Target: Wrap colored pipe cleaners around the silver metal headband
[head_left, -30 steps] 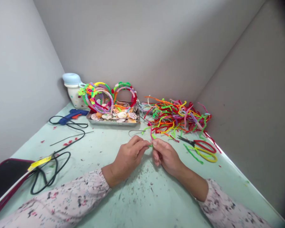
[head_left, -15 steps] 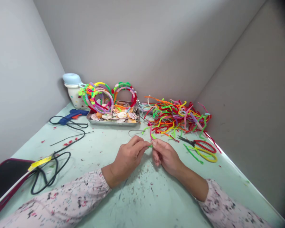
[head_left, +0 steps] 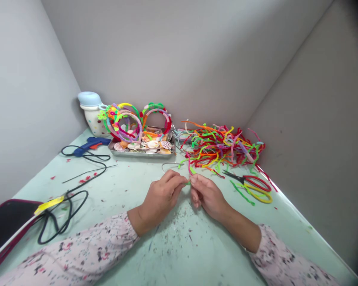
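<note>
Above the middle of the table, my left hand (head_left: 163, 194) and my right hand (head_left: 210, 195) meet at their fingertips. Both pinch a short pipe cleaner (head_left: 189, 166), pink toward its upper end and green between the fingers; much of it is hidden by the fingertips. Behind the hands lies a thin grey wire hoop (head_left: 167, 164). Right of my right hand rest scissors (head_left: 258, 187) with one red and one yellow handle, blades apart. A loose green pipe cleaner piece (head_left: 242, 193) lies beside them.
A metal tray (head_left: 143, 155) holds shells and several fuzzy-wrapped hairbands (head_left: 128, 125). A pile of coloured pipe cleaners (head_left: 223, 147) lies at back right. On the left are a blue glue gun (head_left: 88, 147), its black cord, a white cup (head_left: 95, 119) and a dark red-edged device (head_left: 13, 218).
</note>
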The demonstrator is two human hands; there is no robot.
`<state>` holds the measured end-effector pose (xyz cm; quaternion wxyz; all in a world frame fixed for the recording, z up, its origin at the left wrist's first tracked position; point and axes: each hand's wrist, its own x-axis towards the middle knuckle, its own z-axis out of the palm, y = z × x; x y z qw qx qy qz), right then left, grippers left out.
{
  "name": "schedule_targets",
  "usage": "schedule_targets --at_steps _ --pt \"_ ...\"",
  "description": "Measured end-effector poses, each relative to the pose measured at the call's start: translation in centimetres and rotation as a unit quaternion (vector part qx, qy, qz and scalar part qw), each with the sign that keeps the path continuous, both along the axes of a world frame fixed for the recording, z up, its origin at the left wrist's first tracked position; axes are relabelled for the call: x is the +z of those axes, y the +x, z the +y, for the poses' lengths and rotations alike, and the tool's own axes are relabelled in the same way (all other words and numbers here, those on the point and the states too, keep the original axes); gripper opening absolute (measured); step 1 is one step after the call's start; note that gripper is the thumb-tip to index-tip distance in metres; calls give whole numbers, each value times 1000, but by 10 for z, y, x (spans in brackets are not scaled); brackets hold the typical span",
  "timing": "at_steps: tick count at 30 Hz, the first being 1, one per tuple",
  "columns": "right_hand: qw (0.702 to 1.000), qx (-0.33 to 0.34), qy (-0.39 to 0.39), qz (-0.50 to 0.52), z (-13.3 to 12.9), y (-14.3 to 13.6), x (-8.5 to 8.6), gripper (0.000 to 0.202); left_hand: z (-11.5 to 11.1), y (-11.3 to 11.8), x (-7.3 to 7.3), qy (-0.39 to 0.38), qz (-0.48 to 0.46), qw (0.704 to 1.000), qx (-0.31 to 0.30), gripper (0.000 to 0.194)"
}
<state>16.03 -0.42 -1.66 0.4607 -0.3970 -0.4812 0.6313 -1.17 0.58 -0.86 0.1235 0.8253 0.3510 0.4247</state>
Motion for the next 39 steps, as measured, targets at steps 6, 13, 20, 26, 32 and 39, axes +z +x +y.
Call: schedule_targets --at_steps 6,13,20,26,32,39 --pt "998 -53 28 5 2 0 -2 23 -5 1 6 -41 -85 995 24 22" --pt "995 -78 56 -14 2 -1 -1 22 -7 6 7 -206 -78 972 -80 17" --pt "993 -74 67 -61 -1 -2 4 22 -3 10 11 -418 -212 882 -40 22" --pt "993 -52 77 -78 -1 -1 4 20 -2 9 8 -465 -263 845 -25 26" --pt "992 -36 80 -86 -1 1 3 19 0 8 3 -462 -273 843 -30 28" --pt "994 -17 53 -90 0 1 2 22 2 6 3 -478 -274 834 -33 38"
